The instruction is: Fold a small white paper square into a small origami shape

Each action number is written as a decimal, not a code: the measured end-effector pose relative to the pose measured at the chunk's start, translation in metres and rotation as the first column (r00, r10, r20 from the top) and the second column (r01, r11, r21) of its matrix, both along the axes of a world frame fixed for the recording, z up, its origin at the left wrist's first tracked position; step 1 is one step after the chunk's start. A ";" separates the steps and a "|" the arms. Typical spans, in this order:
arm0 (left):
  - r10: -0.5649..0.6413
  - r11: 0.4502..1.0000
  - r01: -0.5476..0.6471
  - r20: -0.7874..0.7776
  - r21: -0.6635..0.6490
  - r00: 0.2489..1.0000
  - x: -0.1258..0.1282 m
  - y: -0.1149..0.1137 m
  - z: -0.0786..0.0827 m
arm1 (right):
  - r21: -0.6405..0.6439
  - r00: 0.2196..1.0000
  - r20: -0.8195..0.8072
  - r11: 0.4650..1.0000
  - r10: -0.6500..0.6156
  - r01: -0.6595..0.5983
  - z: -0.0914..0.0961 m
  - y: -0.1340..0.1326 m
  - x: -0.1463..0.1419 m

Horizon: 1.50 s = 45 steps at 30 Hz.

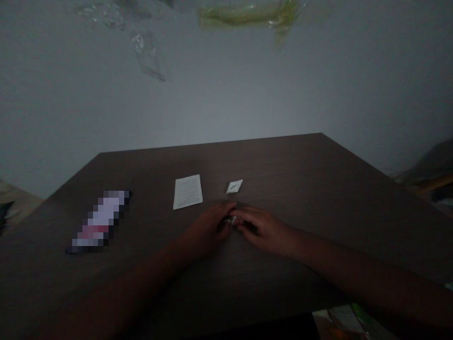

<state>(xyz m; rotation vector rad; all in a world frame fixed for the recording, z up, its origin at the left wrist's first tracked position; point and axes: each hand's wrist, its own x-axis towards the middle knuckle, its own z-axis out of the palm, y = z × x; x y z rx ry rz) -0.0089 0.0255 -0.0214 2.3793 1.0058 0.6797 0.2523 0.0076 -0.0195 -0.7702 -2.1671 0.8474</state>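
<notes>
Dim light, fine fingerwork

Dark brown wood-grain table [318, 179] stands against a pale grey wall [71, 108], and everything on it is murky. At the table's middle, near the front edge, the left hand [208, 230] and right hand [266, 230] meet fingertip to fingertip. Both sets of fingers are curled in and pinch a small whitish scrap [231, 220] just above the tabletop; whether it is paper or foil I cannot tell.

It looks featherlight, thin and easily creased or torn, so I judge a gentle pinch at its edges suits it best, thumb against forefinger.

Just beyond the hands lies a small white diamond-shaped packet [234, 186]. A white printed paper sheet [188, 191] lies to its left, and a pixelated oblong object [99, 220] sits well apart at far left
</notes>
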 end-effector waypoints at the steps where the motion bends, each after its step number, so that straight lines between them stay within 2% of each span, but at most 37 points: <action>1: -0.002 1.000 0.002 -0.007 0.000 1.000 0.001 0.000 0.000 | 0.005 1.000 -0.010 1.000 0.014 -0.014 0.000 0.000 -0.001; 10: -0.029 1.000 0.029 0.049 -0.011 0.998 0.001 0.001 -0.001 | -0.076 0.998 -0.052 0.997 0.023 -0.027 0.000 0.000 0.001; 20: 0.020 0.998 -0.013 0.105 -0.063 0.994 0.000 0.001 0.002 | -0.045 0.987 -0.161 0.999 -0.015 0.008 -0.006 0.001 -0.001; 23: 0.031 0.995 -0.022 0.098 -0.095 0.995 -0.001 0.001 0.003 | -0.060 0.992 -0.125 0.998 -0.021 0.014 -0.003 0.000 0.002; 30: 0.008 0.996 0.006 0.159 -0.089 0.987 -0.001 0.000 -0.007 | -0.084 0.998 -0.043 0.996 -0.035 0.031 0.006 -0.007 -0.002; 34: 0.085 0.991 -0.075 0.089 -0.110 0.992 0.005 -0.008 -0.003 | -0.098 0.995 -0.041 0.991 -0.091 0.087 0.008 -0.010 -0.007; 38: 0.106 0.991 -0.104 0.013 -0.085 0.994 0.009 -0.014 0.002 | -0.090 0.994 -0.006 0.990 -0.113 0.112 0.005 -0.007 -0.008; 41: 0.084 0.995 -0.082 0.033 -0.060 0.996 0.008 -0.014 0.002 | -0.037 0.994 0.003 0.993 -0.113 0.113 0.002 -0.001 -0.005; 45: -0.007 0.999 0.009 0.044 -0.040 0.999 0.004 -0.013 0.004 | 0.000 0.992 0.023 0.992 -0.127 0.128 0.002 0.005 0.003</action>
